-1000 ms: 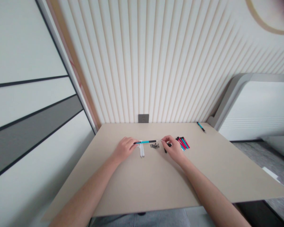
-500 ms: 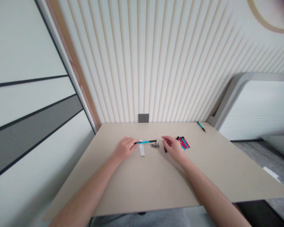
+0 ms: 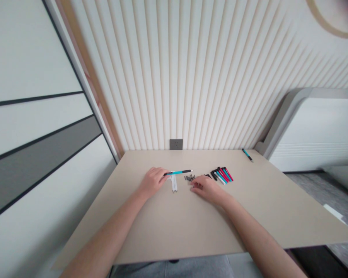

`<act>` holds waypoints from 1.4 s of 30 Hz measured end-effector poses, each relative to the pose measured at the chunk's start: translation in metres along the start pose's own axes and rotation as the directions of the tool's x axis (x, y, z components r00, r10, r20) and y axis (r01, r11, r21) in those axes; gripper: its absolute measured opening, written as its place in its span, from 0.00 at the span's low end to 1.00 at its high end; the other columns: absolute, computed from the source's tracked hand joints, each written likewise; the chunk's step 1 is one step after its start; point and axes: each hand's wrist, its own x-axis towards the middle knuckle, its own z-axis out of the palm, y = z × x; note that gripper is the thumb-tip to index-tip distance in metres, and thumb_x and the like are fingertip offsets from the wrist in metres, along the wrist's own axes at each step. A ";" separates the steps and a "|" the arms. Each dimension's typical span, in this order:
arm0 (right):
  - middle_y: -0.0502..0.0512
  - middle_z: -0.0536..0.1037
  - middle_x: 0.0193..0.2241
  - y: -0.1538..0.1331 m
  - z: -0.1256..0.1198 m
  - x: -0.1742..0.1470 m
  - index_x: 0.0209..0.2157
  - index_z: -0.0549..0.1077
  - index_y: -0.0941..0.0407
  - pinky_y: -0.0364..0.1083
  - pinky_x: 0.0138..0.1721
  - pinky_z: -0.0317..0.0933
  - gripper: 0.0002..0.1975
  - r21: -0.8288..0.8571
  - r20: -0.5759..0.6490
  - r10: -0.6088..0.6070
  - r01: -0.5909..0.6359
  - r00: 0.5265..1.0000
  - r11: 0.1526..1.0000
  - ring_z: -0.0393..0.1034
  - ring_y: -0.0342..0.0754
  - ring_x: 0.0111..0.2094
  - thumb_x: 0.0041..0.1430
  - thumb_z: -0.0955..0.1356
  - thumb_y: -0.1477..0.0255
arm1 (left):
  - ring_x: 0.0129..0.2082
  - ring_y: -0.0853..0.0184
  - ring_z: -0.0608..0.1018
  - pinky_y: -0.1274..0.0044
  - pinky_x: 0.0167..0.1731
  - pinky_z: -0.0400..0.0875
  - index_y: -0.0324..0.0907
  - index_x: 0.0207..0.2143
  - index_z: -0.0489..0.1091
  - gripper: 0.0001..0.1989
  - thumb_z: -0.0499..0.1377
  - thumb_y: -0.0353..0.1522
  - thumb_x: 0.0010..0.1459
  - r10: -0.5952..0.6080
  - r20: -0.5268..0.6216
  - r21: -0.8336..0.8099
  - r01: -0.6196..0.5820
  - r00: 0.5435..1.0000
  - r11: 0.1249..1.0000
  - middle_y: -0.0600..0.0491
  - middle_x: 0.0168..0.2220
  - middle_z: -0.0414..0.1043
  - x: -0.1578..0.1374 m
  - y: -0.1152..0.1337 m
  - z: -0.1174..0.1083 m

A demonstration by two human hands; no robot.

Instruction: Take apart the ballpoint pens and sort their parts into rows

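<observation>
My left hand [image 3: 156, 180] is closed on a blue pen [image 3: 178, 172] with black ends, held nearly level, its pale tip pointing right. Below the pen lie several white pen refills [image 3: 174, 183], their upper ends partly covered by it. My right hand [image 3: 207, 189] is low over the table, thumb and fingers curved with a gap between them. Its fingertips are at the edge of a small pile of grey metal parts [image 3: 188, 178], which look like pen tips or springs. Small black parts [image 3: 208, 175] lie just behind that hand, partly hidden.
Several pen barrels [image 3: 224, 175] in red, blue, white and black lie side by side to the right. Another blue pen [image 3: 247, 155] rests near the table's [image 3: 162, 227] far right corner. A socket [image 3: 176, 144] is on the ribbed wall behind.
My right hand has moved left and down from beside the pen's tip to the grey parts, uncovering more of the barrels. My left hand still holds the pen in nearly the same place.
</observation>
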 end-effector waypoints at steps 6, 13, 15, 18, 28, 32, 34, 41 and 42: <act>0.53 0.77 0.32 0.004 -0.001 0.000 0.40 0.76 0.54 0.45 0.37 0.61 0.10 0.008 -0.010 -0.022 0.022 1.000 1.000 0.70 0.47 0.34 0.57 0.69 0.67 | 0.36 0.66 0.75 0.72 0.38 0.66 0.42 0.41 0.68 0.07 0.54 0.34 0.65 -0.005 0.018 -0.001 0.005 1.000 1.000 0.52 0.35 0.75 0.000 -0.001 0.000; 0.53 0.77 0.29 0.000 -0.011 0.001 0.34 0.76 0.54 0.46 0.37 0.62 0.08 0.009 -0.091 -0.063 0.064 0.994 0.998 0.70 0.48 0.33 0.59 0.68 0.65 | 0.36 0.65 0.75 0.72 0.38 0.65 0.42 0.41 0.68 0.07 0.54 0.34 0.65 -0.015 0.024 0.007 0.014 1.000 1.000 0.52 0.35 0.75 0.000 -0.001 0.000; 0.54 0.77 0.30 -0.001 -0.013 0.001 0.33 0.75 0.54 0.47 0.38 0.62 0.08 0.018 -0.181 -0.093 0.098 0.979 0.995 0.70 0.48 0.34 0.62 0.66 0.66 | 0.36 0.66 0.75 0.73 0.38 0.66 0.42 0.42 0.68 0.07 0.53 0.34 0.65 -0.017 0.024 0.005 0.017 1.000 1.000 0.52 0.35 0.75 0.000 -0.001 0.000; 0.57 0.77 0.36 -0.002 -0.014 0.001 0.40 0.75 0.54 0.50 0.43 0.63 0.09 0.010 -0.336 -0.116 0.127 0.935 0.992 0.69 0.51 0.39 0.63 0.65 0.66 | 0.35 0.66 0.75 0.73 0.37 0.66 0.42 0.41 0.69 0.07 0.53 0.34 0.65 0.014 0.021 -0.005 -0.013 1.000 1.000 0.52 0.35 0.75 0.000 0.000 0.000; 0.58 0.77 0.35 -0.002 -0.001 0.002 0.44 0.74 0.54 0.50 0.41 0.59 0.12 -0.170 -0.222 -0.184 0.148 0.958 0.974 0.68 0.50 0.37 0.67 0.61 0.67 | 0.34 0.67 0.75 0.72 0.37 0.66 0.41 0.38 0.67 0.07 0.53 0.35 0.65 0.116 0.019 -0.062 -0.115 0.993 0.991 0.52 0.33 0.74 0.002 0.011 0.001; 0.58 0.75 0.29 -0.001 0.005 0.004 0.35 0.74 0.56 0.49 0.38 0.57 0.15 -0.237 -0.219 -0.155 0.101 0.963 0.966 0.67 0.50 0.34 0.68 0.59 0.68 | 0.33 0.66 0.75 0.72 0.37 0.66 0.41 0.37 0.67 0.06 0.54 0.34 0.65 0.144 0.019 -0.043 -0.143 0.989 0.989 0.52 0.32 0.73 0.003 0.011 0.001; 0.56 0.74 0.26 -0.001 0.005 0.005 0.30 0.73 0.56 0.48 0.38 0.56 0.18 -0.245 -0.202 -0.128 0.077 0.971 0.967 0.67 0.49 0.32 0.69 0.57 0.69 | 0.33 0.66 0.75 0.72 0.37 0.66 0.41 0.36 0.67 0.07 0.53 0.34 0.65 0.157 0.031 -0.033 -0.156 0.987 0.987 0.52 0.32 0.73 0.003 0.011 0.001; 0.58 0.76 0.37 -0.004 -0.003 0.002 0.47 0.71 0.54 0.49 0.41 0.57 0.12 -0.156 -0.239 -0.187 0.152 0.953 0.976 0.68 0.50 0.40 0.66 0.63 0.66 | 0.32 0.67 0.73 0.72 0.36 0.65 0.40 0.36 0.67 0.07 0.53 0.35 0.65 0.131 0.018 -0.018 -0.131 0.991 0.991 0.52 0.31 0.72 0.003 0.012 0.000; 0.58 0.77 0.37 -0.004 -0.003 0.002 0.47 0.71 0.54 0.49 0.41 0.57 0.12 -0.160 -0.239 -0.195 0.159 0.951 0.974 0.68 0.50 0.39 0.65 0.63 0.67 | 0.31 0.67 0.73 0.72 0.36 0.65 0.40 0.36 0.67 0.07 0.53 0.35 0.65 0.133 0.014 -0.020 -0.133 0.991 0.991 0.53 0.31 0.72 0.003 0.012 0.000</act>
